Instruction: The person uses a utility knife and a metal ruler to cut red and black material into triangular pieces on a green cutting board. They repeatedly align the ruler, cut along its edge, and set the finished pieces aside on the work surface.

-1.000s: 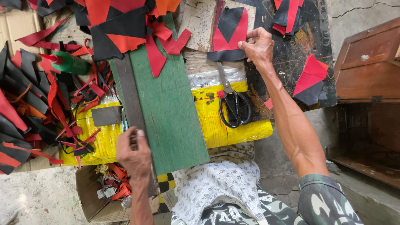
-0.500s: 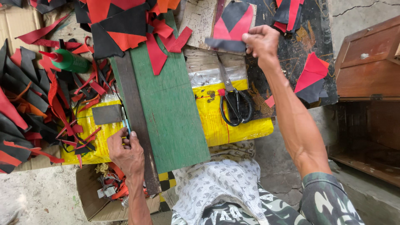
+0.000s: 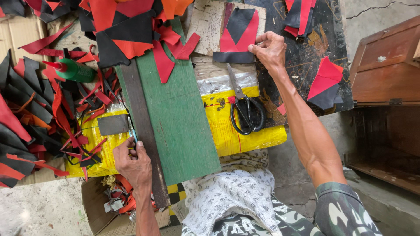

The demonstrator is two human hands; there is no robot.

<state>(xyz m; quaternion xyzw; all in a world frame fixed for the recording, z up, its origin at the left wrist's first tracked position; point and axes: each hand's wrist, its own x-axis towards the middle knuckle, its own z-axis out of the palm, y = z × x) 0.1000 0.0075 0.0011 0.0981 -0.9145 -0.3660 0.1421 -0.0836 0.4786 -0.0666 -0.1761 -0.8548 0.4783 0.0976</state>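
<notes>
Green board [image 3: 183, 122] lies on yellow sack [image 3: 236, 131], scissors [image 3: 245, 111] beside.

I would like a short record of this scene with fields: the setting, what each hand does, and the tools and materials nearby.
setting: cluttered work surface seen from above
left hand: rests at the edge of the long dark strip, fingers closed on a thin blue tool
right hand: holds the edge of a red and black cut piece
board: green board lies between the hands
tools: black-handled scissors on yellow sheet; green bottle at left
materials: red and black scraps heaped at left and top
</notes>
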